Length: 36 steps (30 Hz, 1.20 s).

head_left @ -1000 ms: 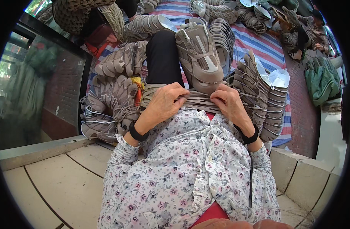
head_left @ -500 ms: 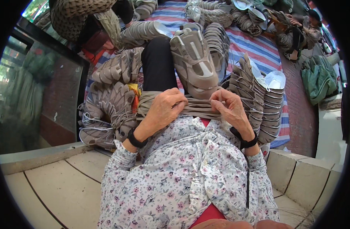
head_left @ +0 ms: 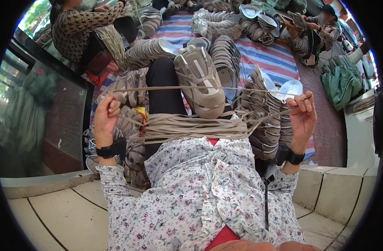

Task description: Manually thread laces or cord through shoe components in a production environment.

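A taupe shoelace [head_left: 158, 88] stretches nearly straight between my raised hands, above my lap. My left hand [head_left: 105, 119] is closed on one end, fingers curled. Out to the right, my right hand [head_left: 302, 113] pinches the other end, and a slack stretch of lace runs from it down toward my lap. A thick bundle of matching laces [head_left: 191, 127] lies across my lap. Just beyond it rests a taupe and grey sneaker upper [head_left: 200, 81], toe toward me; neither hand touches it.
Stacked uppers [head_left: 262, 113] stand on the right, more uppers [head_left: 135, 88] on the left. A striped sheet [head_left: 266, 56] covers the ground. A glass panel [head_left: 41, 113] is at left, a green sack [head_left: 344, 81] at right. Co-workers [head_left: 87, 25] sit farther off.
My hands have moved from close together over the lace bundle to wide apart and higher, drawing one lace out straight between them. The view has shifted slightly.
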Motion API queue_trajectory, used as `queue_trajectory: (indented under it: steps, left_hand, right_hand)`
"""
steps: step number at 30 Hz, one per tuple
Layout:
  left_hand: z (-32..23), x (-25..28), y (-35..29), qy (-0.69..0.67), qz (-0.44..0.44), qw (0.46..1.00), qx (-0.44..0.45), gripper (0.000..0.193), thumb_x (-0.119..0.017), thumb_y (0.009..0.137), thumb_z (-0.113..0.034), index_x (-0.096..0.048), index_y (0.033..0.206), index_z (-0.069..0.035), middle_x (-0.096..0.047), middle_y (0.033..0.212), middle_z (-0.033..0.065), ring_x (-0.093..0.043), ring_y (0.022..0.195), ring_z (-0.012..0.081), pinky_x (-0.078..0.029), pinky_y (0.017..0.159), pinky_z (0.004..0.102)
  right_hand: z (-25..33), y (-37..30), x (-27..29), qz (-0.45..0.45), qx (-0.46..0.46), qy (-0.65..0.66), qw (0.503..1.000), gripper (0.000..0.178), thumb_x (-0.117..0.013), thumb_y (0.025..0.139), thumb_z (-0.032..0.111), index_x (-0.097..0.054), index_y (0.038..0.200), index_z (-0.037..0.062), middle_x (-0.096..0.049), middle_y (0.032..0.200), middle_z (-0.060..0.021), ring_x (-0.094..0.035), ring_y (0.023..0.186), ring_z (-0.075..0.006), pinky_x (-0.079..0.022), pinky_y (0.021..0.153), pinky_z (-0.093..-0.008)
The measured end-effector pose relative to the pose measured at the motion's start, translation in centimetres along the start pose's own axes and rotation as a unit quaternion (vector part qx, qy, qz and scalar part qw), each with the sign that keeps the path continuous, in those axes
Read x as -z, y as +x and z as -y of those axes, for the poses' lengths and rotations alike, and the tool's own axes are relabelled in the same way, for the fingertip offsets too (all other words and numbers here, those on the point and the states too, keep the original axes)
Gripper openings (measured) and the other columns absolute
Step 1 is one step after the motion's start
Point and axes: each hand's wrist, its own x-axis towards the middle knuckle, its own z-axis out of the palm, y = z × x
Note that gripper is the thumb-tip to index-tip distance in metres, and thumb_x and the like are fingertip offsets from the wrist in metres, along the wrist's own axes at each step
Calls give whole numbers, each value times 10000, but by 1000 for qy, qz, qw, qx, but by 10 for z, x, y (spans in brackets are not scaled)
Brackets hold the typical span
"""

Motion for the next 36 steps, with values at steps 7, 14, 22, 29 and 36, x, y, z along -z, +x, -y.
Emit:
queue_trajectory:
  steps: [7, 14, 22, 29, 36]
  left_hand:
    - [-6, 65, 2, -53, -139, 988, -33, 163, -569, 989, -169, -590, 961, -10, -504, 668, -22, -415, 532, 37, -283, 423, 179]
    - [2, 88, 4, 57, -283, 956, -53, 156, -606, 940, -167, -639, 915, -17, -549, 670, -23, -436, 502, 31, -283, 399, 174]
    - [12, -1, -3, 335, -227, 911, -82, 212, -565, 913, -145, -704, 786, -46, -547, 640, -57, -422, 493, 19, -296, 433, 191]
    - [38, -171, -45, 484, 137, 851, -152, 185, -520, 895, -63, -682, 832, 1, -576, 606, 34, -506, 546, 79, -392, 497, 255]
    - [74, -211, -57, 497, 161, 805, -282, 113, -597, 864, -71, -589, 801, 23, -604, 720, 192, -595, 631, 381, -445, 554, 431]
  right_hand:
    - [28, 2, -3, 37, 89, 42, 994, 248, -605, 909, 26, -591, 1152, -22, -536, 755, 16, -462, 740, -112, -352, 802, -307]
    - [58, 9, -29, 64, 161, 14, 985, 276, -629, 865, -32, -577, 1136, -24, -490, 773, 16, -430, 745, -109, -351, 828, -319]
    - [52, -3, -38, 63, 117, -39, 990, 434, -552, 955, 7, -433, 1372, -2, -584, 1274, -114, -604, 1041, -170, -457, 701, -289]
    - [-106, 9, -100, 86, -74, -567, 816, 89, -638, 879, -37, -706, 929, -5, -706, 919, -93, -680, 774, -137, -532, 599, -212]
    - [-168, 14, -111, 206, -71, -620, 754, 33, -606, 912, 20, -588, 909, -7, -648, 889, -139, -643, 778, -223, -496, 665, -314]
